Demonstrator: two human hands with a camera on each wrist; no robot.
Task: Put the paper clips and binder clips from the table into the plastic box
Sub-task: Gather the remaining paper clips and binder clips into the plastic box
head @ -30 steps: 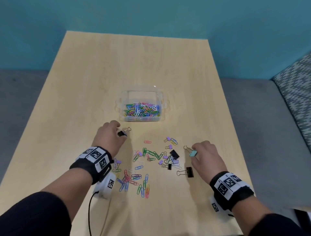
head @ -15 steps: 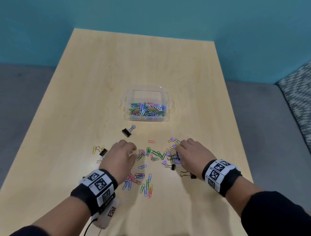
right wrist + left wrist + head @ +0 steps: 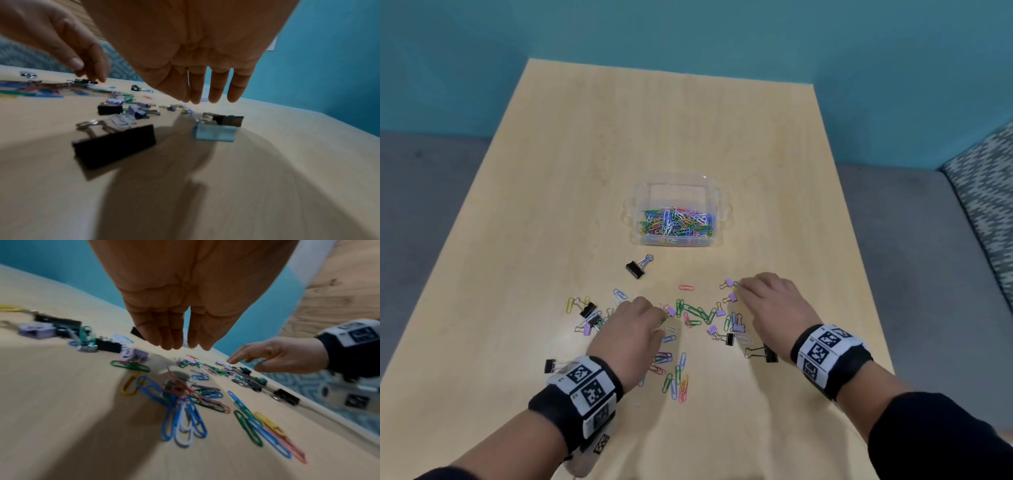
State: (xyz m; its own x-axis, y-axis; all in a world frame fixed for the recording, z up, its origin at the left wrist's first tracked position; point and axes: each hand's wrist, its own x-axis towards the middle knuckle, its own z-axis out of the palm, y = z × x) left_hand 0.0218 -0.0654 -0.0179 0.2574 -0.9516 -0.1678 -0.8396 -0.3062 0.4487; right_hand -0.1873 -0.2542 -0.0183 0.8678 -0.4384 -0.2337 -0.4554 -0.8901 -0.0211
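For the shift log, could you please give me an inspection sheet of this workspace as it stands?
Surface: light wooden table, level.
Job's things: clear plastic box holding coloured paper clips; loose coloured paper clips and black and lilac binder clips spread between the hands; one black binder clip apart, near the box.
Clutter: nothing seen.
Hands: left hand open, fingers straight down over the clips, holding nothing; right hand open, fingertips at a lilac binder clip.
Cables: nothing seen clearly.
Surroundings: teal wall, grey floor, patterned cushion at right.
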